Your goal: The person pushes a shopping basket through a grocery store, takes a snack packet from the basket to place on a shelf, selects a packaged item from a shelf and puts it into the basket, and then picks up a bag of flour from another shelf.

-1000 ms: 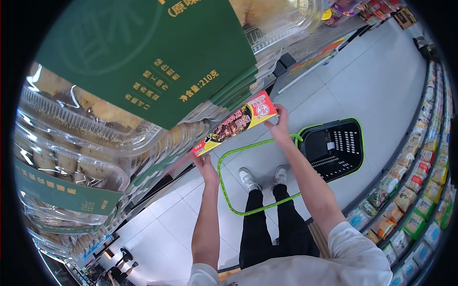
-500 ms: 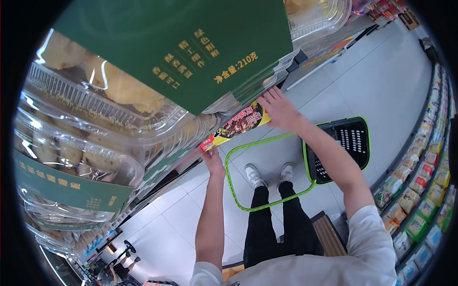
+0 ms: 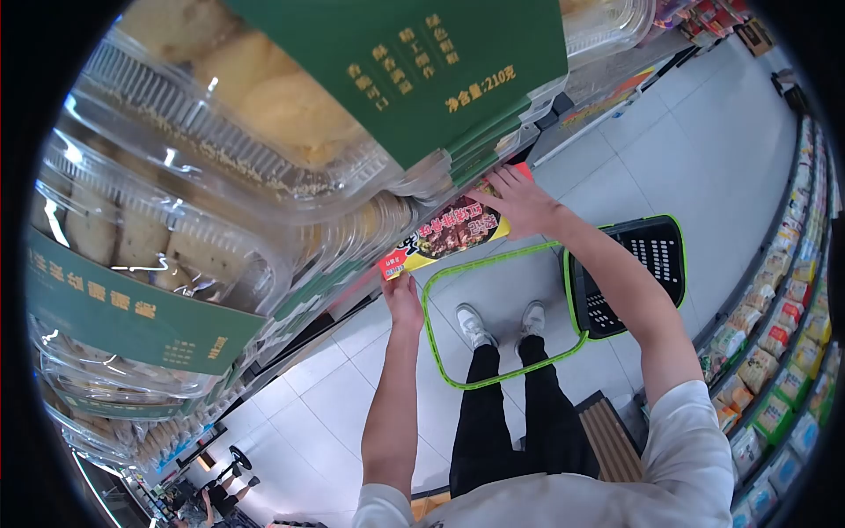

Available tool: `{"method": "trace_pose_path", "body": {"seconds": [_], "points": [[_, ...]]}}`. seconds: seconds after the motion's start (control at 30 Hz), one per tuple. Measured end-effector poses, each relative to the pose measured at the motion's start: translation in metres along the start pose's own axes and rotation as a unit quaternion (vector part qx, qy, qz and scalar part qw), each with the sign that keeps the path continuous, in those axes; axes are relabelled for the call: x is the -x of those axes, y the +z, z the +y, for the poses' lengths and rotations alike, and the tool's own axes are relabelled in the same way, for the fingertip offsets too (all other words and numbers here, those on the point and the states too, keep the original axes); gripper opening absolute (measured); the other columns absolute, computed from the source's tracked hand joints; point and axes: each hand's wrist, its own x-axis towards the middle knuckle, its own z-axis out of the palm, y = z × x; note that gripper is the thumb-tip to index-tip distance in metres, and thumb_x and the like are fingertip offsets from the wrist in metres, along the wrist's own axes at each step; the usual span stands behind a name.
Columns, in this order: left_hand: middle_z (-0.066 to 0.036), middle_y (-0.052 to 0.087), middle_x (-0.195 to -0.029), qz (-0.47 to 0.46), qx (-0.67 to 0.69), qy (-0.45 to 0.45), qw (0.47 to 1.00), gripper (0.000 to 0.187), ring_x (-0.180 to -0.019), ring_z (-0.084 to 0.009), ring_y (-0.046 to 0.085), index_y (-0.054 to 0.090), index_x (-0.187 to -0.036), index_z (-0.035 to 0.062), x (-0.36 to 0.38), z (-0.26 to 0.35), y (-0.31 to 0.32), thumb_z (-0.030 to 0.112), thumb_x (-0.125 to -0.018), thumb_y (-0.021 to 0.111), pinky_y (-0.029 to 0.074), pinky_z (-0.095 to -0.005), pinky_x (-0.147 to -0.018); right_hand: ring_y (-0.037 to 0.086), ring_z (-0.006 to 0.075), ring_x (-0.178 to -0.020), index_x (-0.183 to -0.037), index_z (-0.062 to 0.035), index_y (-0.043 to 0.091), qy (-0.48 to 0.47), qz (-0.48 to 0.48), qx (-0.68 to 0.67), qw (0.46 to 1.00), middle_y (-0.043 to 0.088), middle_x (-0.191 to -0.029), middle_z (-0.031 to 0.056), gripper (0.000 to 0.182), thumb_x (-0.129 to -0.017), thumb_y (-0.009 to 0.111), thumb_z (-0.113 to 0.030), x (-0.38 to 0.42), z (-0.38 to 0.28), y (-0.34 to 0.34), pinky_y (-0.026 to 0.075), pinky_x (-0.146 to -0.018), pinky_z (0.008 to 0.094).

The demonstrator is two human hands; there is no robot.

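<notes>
Both hands hold a red-and-yellow printed food box (image 3: 458, 227) with a picture of dark cooked food on its face. My left hand (image 3: 402, 302) has its fingers closed at the box's lower left corner. Over the upper right end lies my right hand (image 3: 521, 204), its fingers wrapped across the top edge and partly hiding the print. The box's upper edge sits close against the stacked clear packages with green labels (image 3: 493, 106). Below the box, on the floor, stands a black shopping basket (image 3: 635, 280) with a raised green handle loop (image 3: 429, 330).
Clear trays of pastries (image 3: 255, 97) and another green-labelled package (image 3: 141, 308) fill the upper left. Curved shelves of bagged goods (image 3: 775, 343) line the right side. A brown slatted object (image 3: 609, 436) rests near my legs. Another person (image 3: 224, 497) is at the lower left.
More of the box shows now, including its red right end, as it has come out from beside the packages. Both hands stay on it. The view has shifted slightly.
</notes>
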Motion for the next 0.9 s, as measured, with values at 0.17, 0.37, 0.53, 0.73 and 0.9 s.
{"method": "trace_pose_path", "body": {"seconds": [0.17,0.37,0.53,0.73,0.9], "points": [[0.0,0.055,-0.122,-0.011,0.029,-0.002,1.0,0.037,-0.115,-0.012,0.052,0.044,-0.127,0.0142,0.016,-0.011,0.003,0.004,-0.093,0.057,0.034,-0.0327,-0.108,0.043,0.0414,-0.124,-0.142,-0.0189,0.044,0.004,0.027,0.008,1.0,0.047,-0.132,0.028,0.098,-0.05,0.079,-0.025,0.024,-0.013,-0.02,0.03,-0.11,0.0508],[-0.002,0.051,-0.127,-0.073,0.041,-0.005,0.996,0.044,-0.115,-0.0123,0.049,0.042,-0.133,0.0118,0.043,-0.009,0.021,-0.002,-0.092,0.055,0.036,-0.0295,-0.105,0.044,0.0406,-0.124,-0.14,-0.0205,0.045,0.047,0.014,0.016,0.999,0.046,-0.134,0.0261,0.095,-0.051,0.08,-0.024,0.061,-0.027,-0.058,0.031,-0.109,0.0507],[-0.003,0.048,-0.132,-0.129,0.025,0.005,0.991,0.045,-0.122,-0.0139,0.046,0.041,-0.135,0.0094,0.08,-0.009,0.039,-0.003,-0.093,0.051,0.033,-0.0303,-0.108,0.045,0.0412,-0.122,-0.138,-0.0217,0.047,0.106,0.004,0.027,0.994,0.046,-0.132,0.0235,0.093,-0.051,0.081,-0.021,0.102,-0.049,-0.105,0.033,-0.108,0.0506],[-0.005,0.048,-0.134,-0.186,-0.07,-0.05,0.979,0.048,-0.124,-0.014,0.044,0.038,-0.138,0.0087,0.167,-0.018,0.082,0.002,-0.094,0.055,0.032,-0.0314,-0.109,0.045,0.0432,-0.121,-0.135,-0.0189,0.049,0.182,0.009,0.042,0.982,0.047,-0.129,0.0228,0.089,-0.052,0.08,-0.019,0.198,-0.078,-0.171,0.034,-0.106,0.0506],[-0.006,0.048,-0.133,-0.288,-0.148,-0.104,0.94,0.055,-0.122,-0.0147,0.046,0.034,-0.14,0.0057,0.238,-0.061,0.118,0.012,-0.092,0.06,0.034,-0.0324,-0.105,0.043,0.0449,-0.123,-0.133,-0.0159,0.05,0.27,-0.028,0.063,0.96,0.045,-0.131,0.0233,0.089,-0.05,0.08,-0.019,0.303,-0.095,-0.21,0.035,-0.105,0.0531]]}}
